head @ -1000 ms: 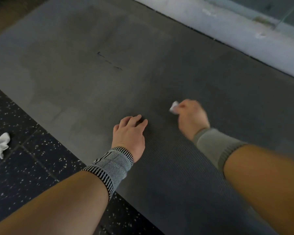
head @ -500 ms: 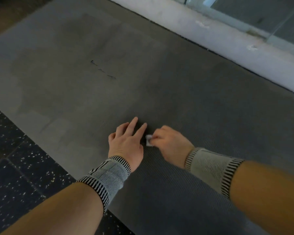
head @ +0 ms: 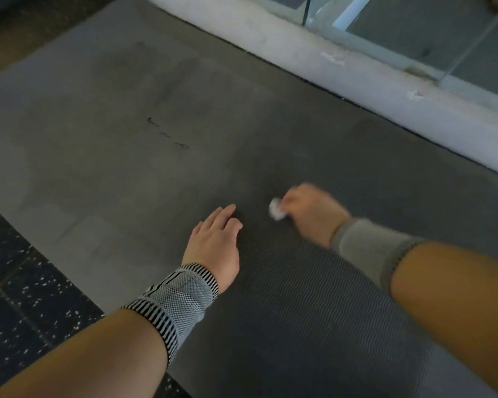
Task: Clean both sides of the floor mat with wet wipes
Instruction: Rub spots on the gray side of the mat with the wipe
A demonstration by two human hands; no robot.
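The grey floor mat (head: 127, 116) lies flat under both hands, spread between a dark speckled floor (head: 20, 297) on the left hand's outer side and a pale ledge (head: 385, 87) beyond the right hand's knuckles.

The left hand (head: 216, 242) rests palm-down on the mat with its fingers straight and close together, grasping nothing. It sits where it sat half a second ago, though the fingers were slightly spread then and now lie together.

The right hand (head: 311, 214) is clenched around a small crumpled white wet wipe (head: 277, 208), which sticks out on its thumb side and presses against the mat. Half a second ago this hand and the wipe were right against the left hand's fingertips; now they have swung away to the right and a little farther from the body, leaving a clear stretch of mat between the two hands. The right hand is blurred.

Ahead of the left hand's fingertips, well apart, a few short dark marks (head: 167, 133) run in a broken line on the mat. Both wrists wear knitted grey bands.
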